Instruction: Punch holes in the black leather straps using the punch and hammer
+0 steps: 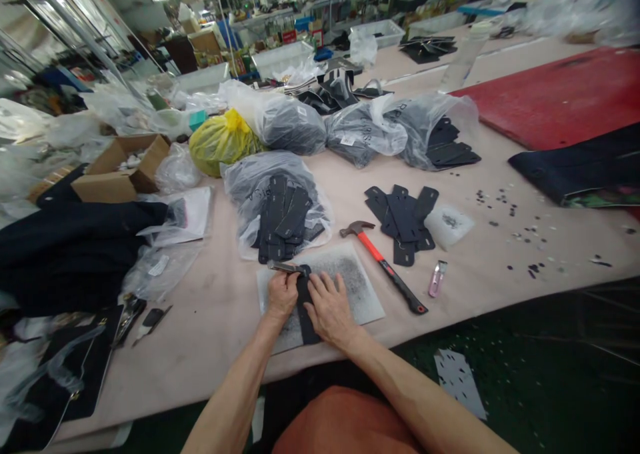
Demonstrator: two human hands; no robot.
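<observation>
My left hand [283, 295] is closed round a metal punch [284, 267], tilted nearly flat at the far end of a black strip [309, 321]. My right hand [330, 307] lies on the strip with its fingers outstretched, pressing it against a white, speckled cutting board [369, 287]. My fingers hide part of the strip and of the punch. A claw hammer [385, 264] with a red and black handle rests to the right, its head just beyond the board.
A pile of black strips [404, 217] lies past the hammer, near a pink cutter [437, 279]. More strips fill an opened plastic bag [285, 207]. Small scraps [515, 207] are scattered at right; dark fabric [75, 247] and scissors [129, 317] lie at left.
</observation>
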